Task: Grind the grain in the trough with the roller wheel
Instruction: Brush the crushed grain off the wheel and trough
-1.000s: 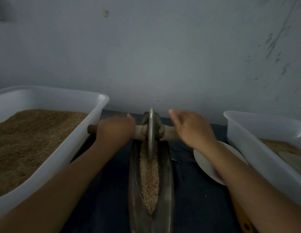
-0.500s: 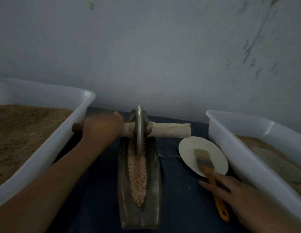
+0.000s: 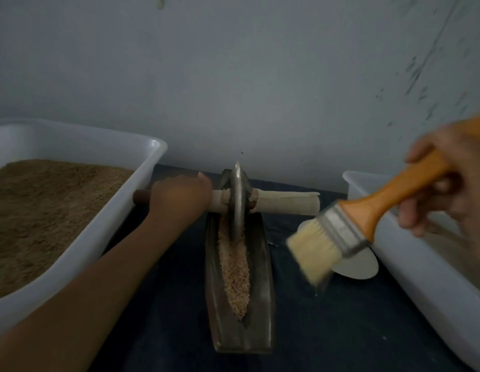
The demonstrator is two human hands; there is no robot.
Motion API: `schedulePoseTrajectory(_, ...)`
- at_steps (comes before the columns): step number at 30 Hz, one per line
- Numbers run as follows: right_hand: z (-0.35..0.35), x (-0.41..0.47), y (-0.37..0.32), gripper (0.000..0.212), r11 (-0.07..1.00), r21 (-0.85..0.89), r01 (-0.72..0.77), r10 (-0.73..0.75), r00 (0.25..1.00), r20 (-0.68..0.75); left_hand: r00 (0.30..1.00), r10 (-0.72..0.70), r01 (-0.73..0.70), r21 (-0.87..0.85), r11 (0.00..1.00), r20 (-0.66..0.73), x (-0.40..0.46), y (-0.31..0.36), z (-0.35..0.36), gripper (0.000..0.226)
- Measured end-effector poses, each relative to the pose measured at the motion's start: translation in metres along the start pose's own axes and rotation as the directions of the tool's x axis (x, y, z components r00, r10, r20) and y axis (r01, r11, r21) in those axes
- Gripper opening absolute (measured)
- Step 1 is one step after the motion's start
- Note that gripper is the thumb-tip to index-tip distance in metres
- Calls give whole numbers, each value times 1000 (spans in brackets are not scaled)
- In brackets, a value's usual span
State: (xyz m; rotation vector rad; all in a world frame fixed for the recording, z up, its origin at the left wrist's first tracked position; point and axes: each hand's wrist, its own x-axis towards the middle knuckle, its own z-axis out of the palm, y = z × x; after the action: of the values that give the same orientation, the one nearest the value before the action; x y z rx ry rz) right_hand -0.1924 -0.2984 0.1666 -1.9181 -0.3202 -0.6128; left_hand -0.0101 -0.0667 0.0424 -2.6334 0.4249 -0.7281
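A dark boat-shaped trough (image 3: 265, 312) lies on the dark cloth, with a strip of pale grain (image 3: 234, 272) along its groove. The metal roller wheel (image 3: 237, 200) stands upright at the trough's far end on a wooden axle (image 3: 284, 202). My left hand (image 3: 179, 198) grips the axle's left side. My right hand (image 3: 448, 181) holds a brush (image 3: 340, 229) by its orange handle in the air to the right of the trough, bristles pointing down and left. The axle's right side is bare.
A large white tub (image 3: 104, 237) of brown ground grain stands at the left. Another white tub (image 3: 410, 264) stands at the right. A small white plate (image 3: 359, 267) lies between the trough and the right tub, partly behind the brush. A grey wall is close behind.
My right hand left the axle, reached to the brush on the white plate, and now has it lifted in the air. My left hand stayed on the axle.
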Motion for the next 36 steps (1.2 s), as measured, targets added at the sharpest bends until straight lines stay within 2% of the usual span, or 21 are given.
schedulePoseTrajectory(1,8,10,2,36,998,43,-54,55,998,-31,1000,7,-7,2,1000,21,0,-1,1,47)
schedulePoseTrajectory(2,19,16,-1,38,992,82,-100,100,995,9,1000,19,-19,-4,1000,12,1,-2,3,48)
schedulePoseTrajectory(5,50,31,7,33,966,-33,-255,256,949,185,999,36,-37,-25,999,-36,0,-1,6,49)
schedulePoseTrajectory(8,73,44,19,30,912,-165,-376,410,853,323,996,40,-42,-16,999,-77,0,0,9,48)
schedulePoseTrajectory(11,90,54,36,29,843,-317,-434,530,771,354,998,31,-32,-22,999,-50,0,0,9,47)
schedulePoseTrajectory(14,102,54,50,30,796,-410,-446,589,728,352,998,41,-42,-25,999,-47,0,-1,9,51)
schedulePoseTrajectory(16,107,51,57,30,793,-422,-440,586,740,330,998,42,-43,-25,999,-45,0,-2,7,52)
schedulePoseTrajectory(18,111,49,60,29,825,-422,-375,516,804,294,998,39,-40,-29,999,-39,0,-1,7,49)
schedulePoseTrajectory(21,106,52,55,31,873,-465,-150,266,944,195,999,17,-20,-55,998,-48,-1,-1,5,43)
schedulePoseTrajectory(23,97,58,46,31,882,-468,-57,129,984,124,999,24,-26,-47,999,-46,-1,-1,5,43)
schedulePoseTrajectory(25,89,61,39,29,901,-428,-70,130,985,114,999,26,-29,-52,998,-42,-1,-2,4,44)
schedulePoseTrajectory(28,93,55,38,28,908,-372,-191,281,938,204,999,30,-31,-38,999,-33,0,-1,3,44)
schedulePoseTrajectory(31,107,51,48,28,873,-421,-248,384,881,276,999,6,-8,-65,998,-35,0,0,2,40)
schedulePoseTrajectory(33,114,50,56,31,858,-471,-207,374,879,296,999,2,-5,-69,998,-44,0,0,2,39)
schedulePoseTrajectory(36,117,45,63,35,859,-504,-87,262,922,286,999,10,-13,-78,997,-43,-1,0,0,39)
